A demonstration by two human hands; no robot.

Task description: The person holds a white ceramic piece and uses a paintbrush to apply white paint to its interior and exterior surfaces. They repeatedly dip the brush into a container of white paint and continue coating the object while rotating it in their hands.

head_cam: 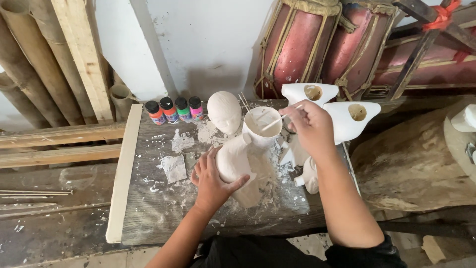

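Two bare hands work on a pale plaster figure (pixel 238 166) that stands on a rough wooden bench (pixel 148 208), near its middle. The left hand (pixel 212 181) wraps the figure's lower body, fingers closed around it from the near left side. The right hand (pixel 311 128) is above and to the right, its fingers pinched shut on a thin stick (pixel 275 121) whose tip dips into a white cup (pixel 262 126) just behind the figure's top. The cup looks close to, perhaps touching, the figure, so a push with the stick could probably tip it and spill its contents over the bench. The figure seems held by one hand only; if that grip slackens while the other hand presses, it may rock or fall among the plaster crumbs (pixel 173 166) scattered around its base. A plaster head (pixel 224 111) sits just left of the cup and two hollow white pieces (pixel 329 106) stand just right of the right hand; a wide sweep of that wrist could likely knock them. Four small paint bottles (pixel 174 110) line the far left edge of the bench, well apart from the hands and at less risk.
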